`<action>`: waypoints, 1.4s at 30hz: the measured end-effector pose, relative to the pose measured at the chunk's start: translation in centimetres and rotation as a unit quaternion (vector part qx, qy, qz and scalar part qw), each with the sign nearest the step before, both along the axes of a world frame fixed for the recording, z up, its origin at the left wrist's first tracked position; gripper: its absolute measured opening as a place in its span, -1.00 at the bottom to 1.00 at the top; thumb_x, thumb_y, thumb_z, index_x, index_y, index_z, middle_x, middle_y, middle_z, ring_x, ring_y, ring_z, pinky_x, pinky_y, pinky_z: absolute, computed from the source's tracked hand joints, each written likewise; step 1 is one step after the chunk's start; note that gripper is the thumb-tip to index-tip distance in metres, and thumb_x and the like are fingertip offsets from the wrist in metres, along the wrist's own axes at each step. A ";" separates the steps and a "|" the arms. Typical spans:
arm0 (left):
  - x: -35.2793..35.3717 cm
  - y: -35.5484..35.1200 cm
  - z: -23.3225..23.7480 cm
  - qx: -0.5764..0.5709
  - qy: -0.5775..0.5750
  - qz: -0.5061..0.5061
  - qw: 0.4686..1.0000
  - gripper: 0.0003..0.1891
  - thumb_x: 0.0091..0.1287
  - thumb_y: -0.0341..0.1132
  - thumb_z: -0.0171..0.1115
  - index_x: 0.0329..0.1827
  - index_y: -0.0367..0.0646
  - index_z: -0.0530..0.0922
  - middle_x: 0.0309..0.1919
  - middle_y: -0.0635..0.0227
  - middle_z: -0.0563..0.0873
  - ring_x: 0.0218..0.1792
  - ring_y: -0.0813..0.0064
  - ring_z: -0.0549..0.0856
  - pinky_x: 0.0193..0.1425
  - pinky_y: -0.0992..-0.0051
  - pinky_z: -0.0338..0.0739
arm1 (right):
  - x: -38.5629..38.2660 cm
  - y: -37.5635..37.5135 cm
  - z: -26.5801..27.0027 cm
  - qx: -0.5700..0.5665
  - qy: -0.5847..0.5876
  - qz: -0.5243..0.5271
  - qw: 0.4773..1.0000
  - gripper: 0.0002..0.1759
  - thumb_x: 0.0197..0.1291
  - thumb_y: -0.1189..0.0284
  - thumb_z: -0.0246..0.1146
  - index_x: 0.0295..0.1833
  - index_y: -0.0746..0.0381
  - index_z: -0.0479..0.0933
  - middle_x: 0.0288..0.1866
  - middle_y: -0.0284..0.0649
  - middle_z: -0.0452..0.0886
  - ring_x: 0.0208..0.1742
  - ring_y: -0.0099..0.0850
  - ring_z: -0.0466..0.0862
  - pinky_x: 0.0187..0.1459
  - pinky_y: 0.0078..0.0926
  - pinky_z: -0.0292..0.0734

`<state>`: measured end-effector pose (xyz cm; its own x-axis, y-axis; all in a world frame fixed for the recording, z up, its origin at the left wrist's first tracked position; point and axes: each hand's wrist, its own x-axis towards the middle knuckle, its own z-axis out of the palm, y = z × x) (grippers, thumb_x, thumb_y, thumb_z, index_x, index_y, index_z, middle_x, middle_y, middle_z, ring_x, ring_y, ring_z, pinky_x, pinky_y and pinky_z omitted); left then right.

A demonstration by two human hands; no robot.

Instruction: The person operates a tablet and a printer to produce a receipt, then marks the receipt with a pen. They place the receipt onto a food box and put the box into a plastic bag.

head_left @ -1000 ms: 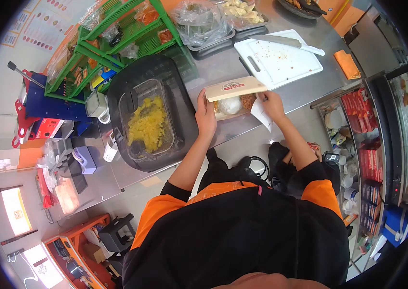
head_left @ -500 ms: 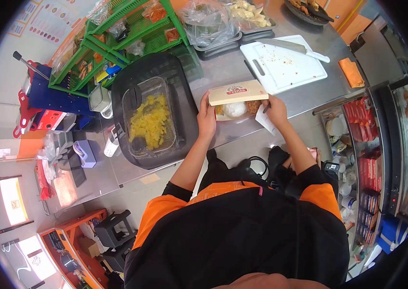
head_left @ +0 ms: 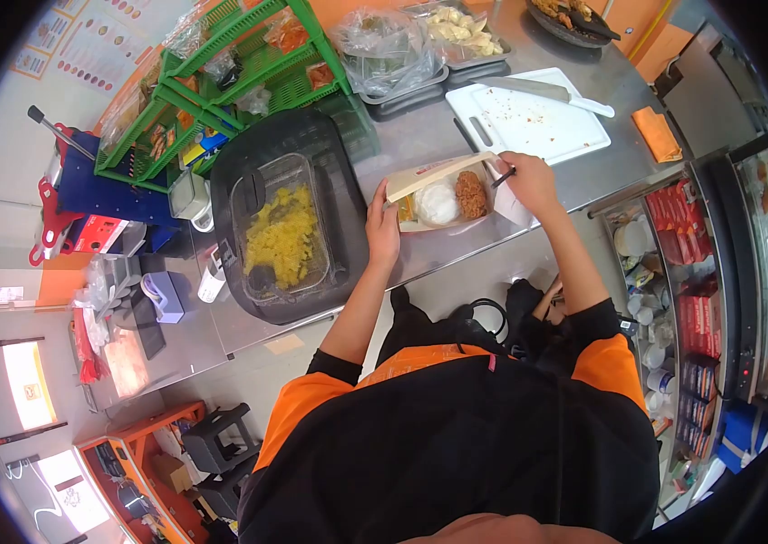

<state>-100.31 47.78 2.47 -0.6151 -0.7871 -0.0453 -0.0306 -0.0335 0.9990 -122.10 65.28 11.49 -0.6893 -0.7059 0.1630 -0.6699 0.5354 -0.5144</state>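
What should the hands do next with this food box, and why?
Probably lower the lid onto the box. The lid stands half raised, rice and a brown piece lie inside, the left hand grips the box's edge, and the right hand, holding a paper, is at the lid's far end.

The steel counter (head_left: 420,136) in front of me carries a black tray (head_left: 352,218) at my left and the open meal box (head_left: 420,179) nearest me. Beyond lie a white cutting board (head_left: 538,122), an orange cloth (head_left: 658,134) and a green rack (head_left: 230,72).
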 end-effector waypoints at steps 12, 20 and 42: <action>-0.1 0.9 1.7 -0.074 -0.028 -0.001 0.997 -0.47 0.31 -0.40 -0.08 0.40 -0.06 0.29 0.23 0.06 0.41 0.24 0.27 0.43 0.32 0.42 0.26 | 2.8 0.2 -2.5 -0.048 -0.092 0.000 0.995 -0.44 0.13 0.51 0.08 0.25 -0.21 0.37 -0.40 -0.15 0.62 -0.39 -0.15 0.63 -0.31 -0.25 0.50; 0.2 1.2 2.7 -0.081 -0.043 -0.004 0.996 -0.47 0.31 -0.39 -0.08 0.40 -0.04 0.29 0.24 0.04 0.40 0.25 0.26 0.42 0.32 0.41 0.26 | -0.6 -0.1 -1.3 -0.021 -0.086 0.073 0.993 -0.39 -0.01 0.64 0.03 0.13 -0.19 0.47 -0.37 -0.19 0.63 -0.28 -0.16 0.65 -0.22 -0.23 0.50; 0.9 0.7 3.3 0.161 0.062 -0.016 0.985 -0.51 0.39 -0.18 -0.05 0.36 -0.12 0.34 0.25 0.23 0.46 0.22 0.50 0.45 0.20 0.57 0.35 | 2.3 1.7 -4.1 -0.138 -0.238 0.124 0.953 -0.34 0.11 0.36 0.25 0.38 -0.13 0.31 0.18 -0.18 0.56 -0.01 -0.22 0.67 0.00 -0.40 0.53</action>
